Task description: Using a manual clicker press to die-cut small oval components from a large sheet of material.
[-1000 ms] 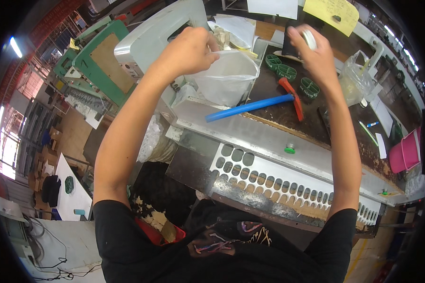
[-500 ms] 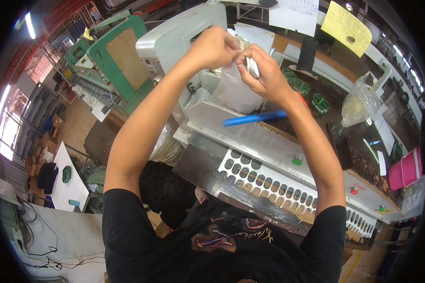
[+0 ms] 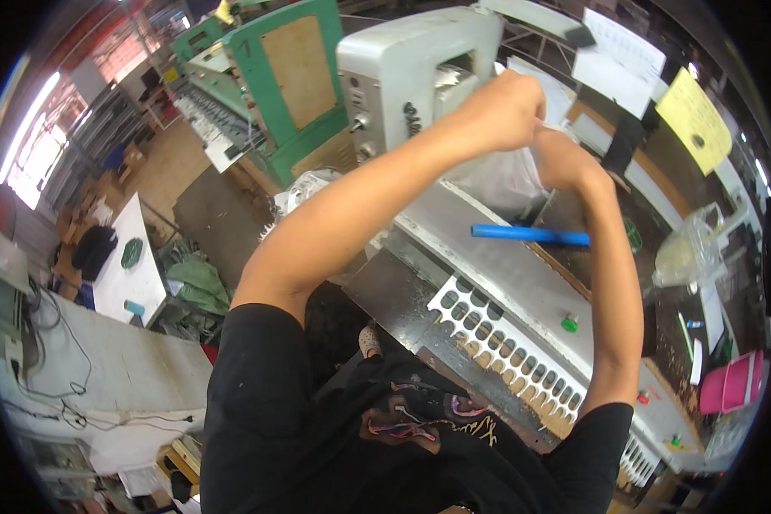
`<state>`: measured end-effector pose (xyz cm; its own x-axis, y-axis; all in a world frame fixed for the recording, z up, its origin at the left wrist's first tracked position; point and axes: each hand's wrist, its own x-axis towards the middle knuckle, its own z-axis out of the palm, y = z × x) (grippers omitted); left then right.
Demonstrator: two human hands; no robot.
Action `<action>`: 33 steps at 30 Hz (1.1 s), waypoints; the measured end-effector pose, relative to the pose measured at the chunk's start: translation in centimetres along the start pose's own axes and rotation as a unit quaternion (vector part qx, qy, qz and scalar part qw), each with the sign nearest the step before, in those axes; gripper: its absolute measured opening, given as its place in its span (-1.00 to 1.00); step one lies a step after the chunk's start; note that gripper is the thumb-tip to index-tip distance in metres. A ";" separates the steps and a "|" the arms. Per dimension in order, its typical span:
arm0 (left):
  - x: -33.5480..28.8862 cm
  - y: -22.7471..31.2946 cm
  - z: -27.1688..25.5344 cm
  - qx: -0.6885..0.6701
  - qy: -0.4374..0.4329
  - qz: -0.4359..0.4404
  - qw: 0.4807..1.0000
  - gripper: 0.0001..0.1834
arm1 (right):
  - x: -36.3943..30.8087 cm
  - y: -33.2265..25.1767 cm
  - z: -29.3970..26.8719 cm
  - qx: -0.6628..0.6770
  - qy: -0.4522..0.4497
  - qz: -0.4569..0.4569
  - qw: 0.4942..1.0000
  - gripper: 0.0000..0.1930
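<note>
Shirt fabric (image 3: 403,415), black with a printed front, filled the bottom centre of the frame, both arms rising out of it. Beyond it, a white strip with oval holes (image 3: 522,349) slanted toward the lower right, and a green knob (image 3: 570,323) sat on the grey ledge (image 3: 522,267) just past it. A blue handle (image 3: 527,235) lay right of centre, its right end meeting the edge of the right forearm. Farther up, the whitish plastic bag (image 3: 507,184) stood in the upper middle, directly below the hands.

For steady work there, both hands were probably best kept close, the bag's film held lightly so that it would not tear, and the right forearm clear of the handle.

The left arm reached diagonally up and right, its hand (image 3: 510,107) curled, knuckles uppermost. The right arm rose almost straight, wrist bent, its hand (image 3: 565,160) angled inward to meet the left. Both sets of fingertips were hidden, so whether they were apart, together or clamped on the bag could not be told.

Behind stood a grey machine (image 3: 403,56); pale papers (image 3: 618,60) hung toward the upper right.
</note>
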<state>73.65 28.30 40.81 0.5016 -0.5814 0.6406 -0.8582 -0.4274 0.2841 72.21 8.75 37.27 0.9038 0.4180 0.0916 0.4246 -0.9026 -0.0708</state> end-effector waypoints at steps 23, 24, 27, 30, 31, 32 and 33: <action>-5.7 2.0 -3.7 0.032 -0.051 -0.133 0.989 -0.64 | -11.6 -1.2 0.8 0.086 0.354 0.004 0.931 -0.51; -5.8 2.0 -3.3 0.026 -0.067 -0.165 0.984 -0.61 | -11.3 -1.0 0.9 0.133 0.361 0.034 0.922 -0.46; -6.2 2.2 -2.1 0.003 -0.106 -0.205 0.973 -0.58 | -11.0 -2.8 0.6 0.198 0.268 0.149 0.931 -0.58; -6.5 2.3 -0.9 -0.152 -0.082 -0.265 0.949 -0.66 | -10.1 -3.4 1.7 0.216 0.251 0.189 0.924 -0.44; -7.1 1.9 -0.4 -0.287 -0.038 -0.322 0.901 -0.71 | -9.7 -3.7 1.5 0.178 0.201 0.203 0.942 -0.42; -7.5 1.4 -0.3 -0.428 -0.039 -0.355 0.830 -0.70 | -9.5 -3.4 1.3 0.176 0.207 0.206 0.940 -0.42; -7.9 1.2 0.1 -0.429 -0.042 -0.349 0.832 -0.70 | -9.1 -3.0 1.2 0.322 0.135 0.200 0.915 -0.47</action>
<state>68.64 32.35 36.04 0.8855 -0.4601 0.0642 -0.0986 -0.0512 0.9938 62.75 7.76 35.41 0.9846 -0.0517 0.1667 0.0848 -0.6936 -0.7154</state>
